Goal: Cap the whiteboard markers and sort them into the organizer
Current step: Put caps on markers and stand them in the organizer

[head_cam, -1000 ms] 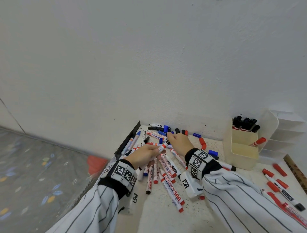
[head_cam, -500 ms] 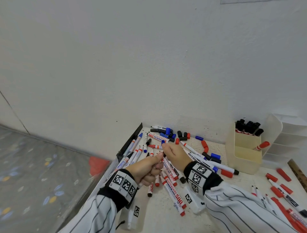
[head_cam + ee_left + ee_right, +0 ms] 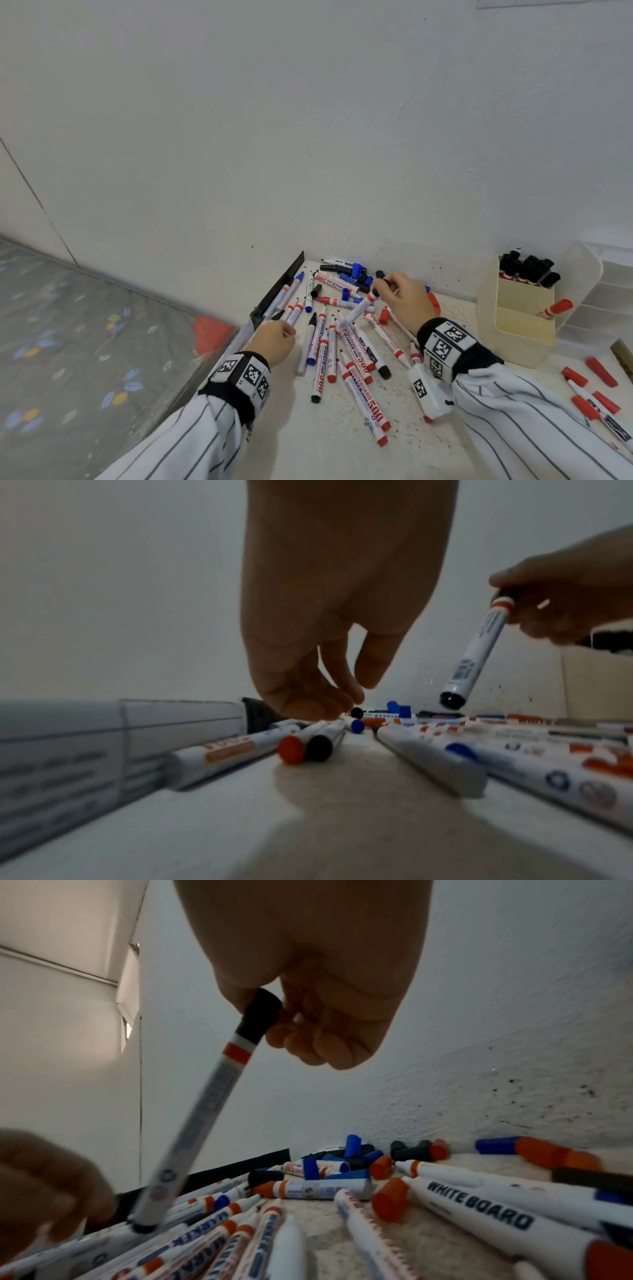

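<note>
Head view looks down; wrist views sit low, sharing the marker pile (image 3: 346,346)

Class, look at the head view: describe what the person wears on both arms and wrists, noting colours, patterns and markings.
Both arms wear white sleeves with thin dark pinstripes. Each wrist has a black band carrying white squares printed with black square-code markers: left wrist band, right wrist band. A white box-shaped unit bearing another such marker hangs under the right wrist. The left hand and right hand are bare, without gloves.

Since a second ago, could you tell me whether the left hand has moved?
Yes. The left hand has drawn back from the middle of the marker pile toward the black strip at the table's left edge, nearer the person.
</note>
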### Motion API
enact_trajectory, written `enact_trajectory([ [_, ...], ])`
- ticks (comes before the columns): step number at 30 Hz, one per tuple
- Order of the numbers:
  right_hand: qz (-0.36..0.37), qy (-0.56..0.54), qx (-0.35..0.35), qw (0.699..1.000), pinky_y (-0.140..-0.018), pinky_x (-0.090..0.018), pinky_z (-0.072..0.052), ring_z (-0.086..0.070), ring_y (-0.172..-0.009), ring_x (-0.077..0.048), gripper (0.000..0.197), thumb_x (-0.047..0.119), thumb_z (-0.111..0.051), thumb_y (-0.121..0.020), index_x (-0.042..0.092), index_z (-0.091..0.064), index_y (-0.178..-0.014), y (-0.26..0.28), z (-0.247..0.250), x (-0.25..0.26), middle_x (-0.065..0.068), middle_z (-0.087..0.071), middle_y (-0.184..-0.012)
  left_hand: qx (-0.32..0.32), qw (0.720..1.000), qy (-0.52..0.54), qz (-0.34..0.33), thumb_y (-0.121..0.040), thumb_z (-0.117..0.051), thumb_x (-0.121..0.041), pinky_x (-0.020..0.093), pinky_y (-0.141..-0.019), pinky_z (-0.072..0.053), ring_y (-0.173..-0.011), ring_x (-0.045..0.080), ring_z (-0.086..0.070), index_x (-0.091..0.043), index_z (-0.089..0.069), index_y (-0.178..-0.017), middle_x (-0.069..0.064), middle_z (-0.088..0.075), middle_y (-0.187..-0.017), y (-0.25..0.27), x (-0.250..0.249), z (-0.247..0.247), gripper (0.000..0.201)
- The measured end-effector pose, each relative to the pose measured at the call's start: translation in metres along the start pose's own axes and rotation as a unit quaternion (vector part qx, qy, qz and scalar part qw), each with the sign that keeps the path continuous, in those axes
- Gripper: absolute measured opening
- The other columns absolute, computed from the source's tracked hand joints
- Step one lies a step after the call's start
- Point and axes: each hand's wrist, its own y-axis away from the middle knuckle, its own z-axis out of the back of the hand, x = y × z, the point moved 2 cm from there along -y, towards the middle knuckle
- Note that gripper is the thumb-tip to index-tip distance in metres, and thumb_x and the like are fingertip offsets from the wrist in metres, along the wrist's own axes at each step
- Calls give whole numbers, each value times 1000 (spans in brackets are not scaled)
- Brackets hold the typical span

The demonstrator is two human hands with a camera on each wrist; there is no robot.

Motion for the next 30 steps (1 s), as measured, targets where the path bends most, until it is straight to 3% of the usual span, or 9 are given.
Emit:
enact_trajectory([
  [3,0,-2,-43,999,-57,-19,-42,-49,-62,-8,17,26,-49,-94,12,-57,-95,-6,12,-5,3,-56,-75,61,998,11,30,-91,-52,-23,28,-89,-50,-98,17,-59,-18,-57,-112,3,-59,-114,5,-4,-8,22],
  [5,-1,-12,-73,997,-69,-32,-52,-55,-68,-15,21,25,-50,-93,9,-58,-104,-9,20,-10,-3,-62,-86,79,996,0,37,-90,-56,-29,27,-86,-52,-92,16,-60,-19,-57,-108,0,-59,-106,8,-10,-9,21],
  [8,4,-20,-119,993,-79,-34,-52,-58,-77,-17,26,18,-50,-93,6,-57,-115,-10,36,-15,-6,-61,-100,86,995,-20,36,-89,-57,-28,24,-81,-52,-82,15,-60,-18,-57,-91,-2,-57,-88,9,-19,-7,10],
  [11,-2,-13,-167,986,-77,-27,-47,-58,-75,-16,29,13,-49,-93,5,-54,-120,-12,60,-19,-8,-61,-103,91,994,-34,43,-88,-58,-27,23,-81,-52,-79,14,-60,-12,-61,-100,1,-61,-90,6,-21,-7,20],
  [15,-25,18,-237,971,-84,-32,-49,-62,-91,-27,26,9,-47,-94,3,-55,-118,-17,114,-35,-15,-63,-106,99,992,-44,61,-87,-58,-31,17,-64,-48,-60,9,-54,-13,-62,-86,-3,-58,-70,-1,-21,-10,18],
  [19,-72,87,-304,946,-80,-23,-42,-59,-99,-30,26,10,-45,-94,5,-57,-116,-13,177,-57,-14,-64,-107,105,991,-14,78,-87,-57,-35,22,-73,-53,-72,13,-60,-11,-63,-87,1,-63,-79,-5,-25,-11,24],
  [22,-80,116,-346,928,-91,-33,-42,-57,-102,-35,25,5,-44,-93,0,-58,-113,-8,212,-66,-24,-62,-109,86,990,58,91,-88,-57,-34,28,-80,-55,-82,17,-62,-17,-51,-86,2,-59,-85,-7,-31,-11,18],
  [27,-70,129,-358,922,-88,-29,-41,-59,-99,-36,24,2,-44,-93,-3,-58,-111,-6,230,-73,-26,-62,-107,28,988,135,69,-86,-60,-26,24,-57,-53,-77,17,-61,-14,-48,-99,8,-59,-96,-15,-46,-12,21],
  [30,-65,134,-318,936,-88,-29,-42,-60,-98,-35,24,2,-45,-92,-2,-59,-112,-10,222,-74,-24,-63,-106,26,982,178,56,-85,-62,-24,24,-59,-53,-82,17,-63,-15,-49,-105,9,-61,-101,-17,-53,-16,25],
])
